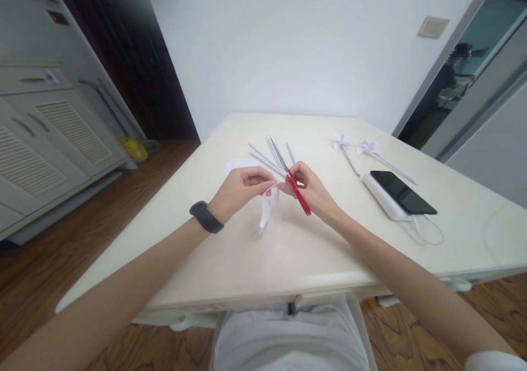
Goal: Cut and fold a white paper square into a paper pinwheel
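Between both hands hangs a white paper strip [265, 213], curled and dangling above the table. My left hand [242, 189], with a dark band on its wrist, pinches the strip's upper end. My right hand [308, 189] grips a pair of red-handled scissors [299, 194] whose blades point up and away, while its fingertips also touch the paper near the left fingers. Just past the hands lie several thin white rolled paper sticks [263, 161]. A white sheet of paper [242, 164] is partly hidden behind my left hand.
Two white paper pinwheels on sticks, one left [346, 152] and one right [385, 159], lie at the table's right. A black phone [402, 191] rests on a white block [381, 195] with a cable [428, 241]. The wall stands behind the table [197, 261]. A person [450, 77] is beyond the doorway.
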The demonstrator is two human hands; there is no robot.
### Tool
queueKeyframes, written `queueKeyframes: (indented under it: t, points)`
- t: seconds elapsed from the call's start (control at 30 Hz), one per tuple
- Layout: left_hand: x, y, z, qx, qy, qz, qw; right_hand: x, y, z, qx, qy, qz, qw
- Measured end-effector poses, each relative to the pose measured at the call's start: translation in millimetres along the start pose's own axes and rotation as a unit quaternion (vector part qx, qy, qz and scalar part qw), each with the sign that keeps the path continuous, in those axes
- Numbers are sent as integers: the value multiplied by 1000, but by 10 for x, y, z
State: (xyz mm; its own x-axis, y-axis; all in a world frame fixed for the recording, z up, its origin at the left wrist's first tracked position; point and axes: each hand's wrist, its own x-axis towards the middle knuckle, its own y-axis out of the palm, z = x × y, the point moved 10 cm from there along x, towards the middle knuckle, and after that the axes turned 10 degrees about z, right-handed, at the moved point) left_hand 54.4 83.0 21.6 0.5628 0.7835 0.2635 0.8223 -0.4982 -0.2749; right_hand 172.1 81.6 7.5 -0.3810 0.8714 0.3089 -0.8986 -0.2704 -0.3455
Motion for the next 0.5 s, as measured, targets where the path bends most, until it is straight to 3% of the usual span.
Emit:
queueKeyframes:
  t: [0.17,0.5]
  points:
    - [0,-40,-63,14,18,-14,1000,1,14,-50,-49,24,7,998]
    - [8,-117,-9,-19,22,-46,999,-48,73,176,-177,-42,9,983]
